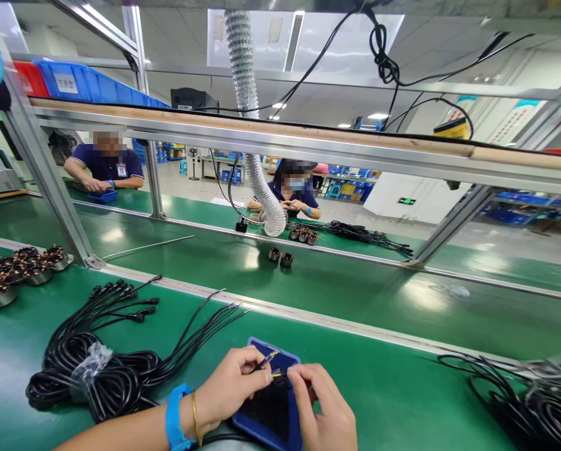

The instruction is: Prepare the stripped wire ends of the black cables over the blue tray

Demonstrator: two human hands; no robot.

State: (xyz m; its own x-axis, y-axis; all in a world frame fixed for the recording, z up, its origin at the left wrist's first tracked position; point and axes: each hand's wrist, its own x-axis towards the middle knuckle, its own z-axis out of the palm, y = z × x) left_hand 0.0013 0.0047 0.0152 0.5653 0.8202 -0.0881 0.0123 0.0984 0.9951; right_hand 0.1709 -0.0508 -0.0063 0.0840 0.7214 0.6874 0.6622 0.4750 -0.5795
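Observation:
My left hand [231, 385] is closed in a pinch on the thin wires [268, 359] at the end of a black cable; blue and yellow insulation shows past the fingertips. Close to these wire ends, the thumb and forefinger of my right hand [326, 410] are pinched together. Whatever is between them is too small to make out. Beneath both hands lies a shallow blue tray [295, 419] with a dark inside, partly covered by my fingers. A blue band [174, 419] and a thin gold bangle circle my left wrist.
A bundle of black cables [116, 382] lies left on the green bench [384, 376], and another cable pile [534, 407] lies right. Copper-wound stators [36, 272] stand far left. A flexible metal duct [257, 175] hangs ahead. Two people work across the conveyor [355, 282].

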